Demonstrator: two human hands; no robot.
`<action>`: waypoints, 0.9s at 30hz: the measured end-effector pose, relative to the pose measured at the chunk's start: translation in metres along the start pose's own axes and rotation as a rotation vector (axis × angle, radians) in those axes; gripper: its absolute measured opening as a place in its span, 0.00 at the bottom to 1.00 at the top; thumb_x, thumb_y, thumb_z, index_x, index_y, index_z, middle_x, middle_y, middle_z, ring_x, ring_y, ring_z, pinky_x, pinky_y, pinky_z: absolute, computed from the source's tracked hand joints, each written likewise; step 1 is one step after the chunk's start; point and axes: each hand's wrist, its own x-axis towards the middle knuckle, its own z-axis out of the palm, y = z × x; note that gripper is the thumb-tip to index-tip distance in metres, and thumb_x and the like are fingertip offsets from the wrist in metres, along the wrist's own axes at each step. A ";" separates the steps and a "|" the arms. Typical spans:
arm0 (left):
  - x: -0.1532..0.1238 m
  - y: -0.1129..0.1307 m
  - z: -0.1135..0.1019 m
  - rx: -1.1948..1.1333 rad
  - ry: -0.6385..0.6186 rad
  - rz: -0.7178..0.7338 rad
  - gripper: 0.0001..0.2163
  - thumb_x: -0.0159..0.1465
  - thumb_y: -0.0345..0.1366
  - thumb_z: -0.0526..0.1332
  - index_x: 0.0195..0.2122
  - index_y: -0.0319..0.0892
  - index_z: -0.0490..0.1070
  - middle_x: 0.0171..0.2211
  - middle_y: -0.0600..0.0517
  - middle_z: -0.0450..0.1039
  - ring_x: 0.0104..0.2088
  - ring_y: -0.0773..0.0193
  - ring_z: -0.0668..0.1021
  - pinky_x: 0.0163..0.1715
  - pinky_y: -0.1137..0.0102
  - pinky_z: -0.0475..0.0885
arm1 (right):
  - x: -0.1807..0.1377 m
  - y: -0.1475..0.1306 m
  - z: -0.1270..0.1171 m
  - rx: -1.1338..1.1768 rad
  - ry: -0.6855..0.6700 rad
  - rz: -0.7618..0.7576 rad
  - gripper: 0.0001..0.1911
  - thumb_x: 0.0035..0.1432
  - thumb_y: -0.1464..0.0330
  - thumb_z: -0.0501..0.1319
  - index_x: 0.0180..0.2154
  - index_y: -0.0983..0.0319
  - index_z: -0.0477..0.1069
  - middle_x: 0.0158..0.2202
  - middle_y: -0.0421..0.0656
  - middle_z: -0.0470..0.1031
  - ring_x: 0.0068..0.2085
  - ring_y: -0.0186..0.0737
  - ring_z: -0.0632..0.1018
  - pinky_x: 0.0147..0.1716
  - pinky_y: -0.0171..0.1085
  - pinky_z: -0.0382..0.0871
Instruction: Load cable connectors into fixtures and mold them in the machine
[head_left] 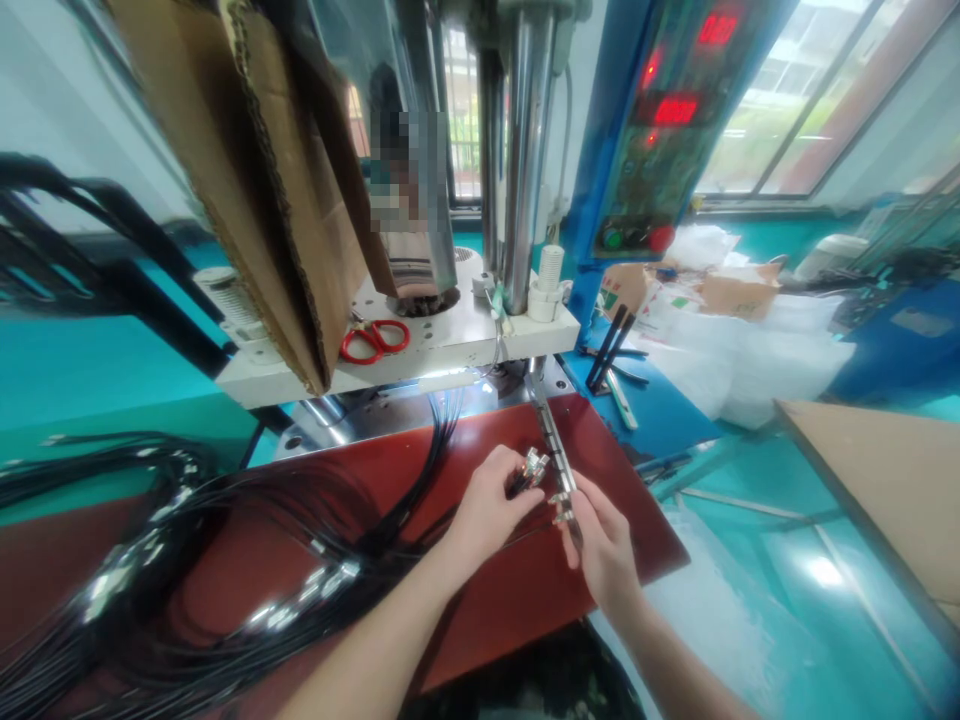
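Note:
Over the reddish-brown board, my left hand is closed around several black cables with metal connectors sticking out past the thumb. My right hand pinches the near end of a long, narrow metal bar with dark notches along it. The bar slants away toward the press. Small metal connector ends show at the right fingertips, against the bar; whether they are seated in it I cannot tell. Black cables lie in a large heap left of my hands, some with shiny ends.
Behind the board stands a press with a white plate, holding red-handled scissors and leaning cardboard. A blue control panel rises at right. A cutter and pliers lie on a blue surface. White bags sit beyond.

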 end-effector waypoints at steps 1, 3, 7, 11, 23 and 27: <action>-0.001 0.001 0.000 0.055 0.016 0.037 0.04 0.53 0.33 0.58 0.25 0.41 0.62 0.27 0.56 0.62 0.27 0.68 0.66 0.29 0.73 0.60 | 0.000 0.001 0.000 0.005 0.000 0.001 0.22 0.57 0.59 0.54 0.49 0.66 0.64 0.15 0.34 0.64 0.12 0.25 0.59 0.11 0.27 0.52; -0.004 0.002 0.001 0.163 0.027 0.106 0.04 0.56 0.33 0.55 0.25 0.41 0.61 0.27 0.55 0.61 0.28 0.67 0.66 0.29 0.73 0.60 | 0.000 0.001 0.000 0.011 0.001 0.001 0.22 0.57 0.59 0.54 0.49 0.66 0.64 0.15 0.34 0.64 0.12 0.25 0.59 0.11 0.27 0.53; -0.006 0.000 0.003 0.287 0.019 0.187 0.06 0.60 0.34 0.51 0.27 0.40 0.63 0.28 0.53 0.63 0.29 0.66 0.67 0.30 0.72 0.60 | 0.000 -0.001 0.001 -0.007 -0.003 0.005 0.22 0.57 0.59 0.54 0.48 0.67 0.64 0.16 0.36 0.66 0.12 0.25 0.60 0.11 0.27 0.52; -0.002 0.000 0.001 0.201 -0.028 0.109 0.10 0.59 0.36 0.52 0.22 0.40 0.62 0.23 0.54 0.63 0.25 0.68 0.66 0.27 0.73 0.59 | 0.000 -0.003 0.001 -0.026 -0.022 0.006 0.22 0.57 0.59 0.54 0.48 0.67 0.64 0.18 0.37 0.68 0.12 0.25 0.60 0.11 0.28 0.53; 0.004 -0.013 0.013 -0.425 -0.159 -0.235 0.08 0.52 0.34 0.56 0.20 0.37 0.68 0.18 0.56 0.65 0.21 0.70 0.66 0.23 0.75 0.60 | 0.000 -0.001 0.003 -0.278 -0.112 -0.048 0.23 0.58 0.60 0.51 0.51 0.66 0.63 0.14 0.33 0.61 0.12 0.25 0.60 0.11 0.27 0.56; 0.004 -0.007 0.008 -0.398 -0.103 -0.182 0.08 0.53 0.36 0.57 0.22 0.37 0.67 0.20 0.55 0.66 0.23 0.70 0.67 0.25 0.75 0.61 | 0.001 -0.001 0.004 -0.273 -0.123 -0.033 0.22 0.58 0.60 0.51 0.50 0.65 0.64 0.15 0.34 0.63 0.12 0.25 0.60 0.11 0.27 0.56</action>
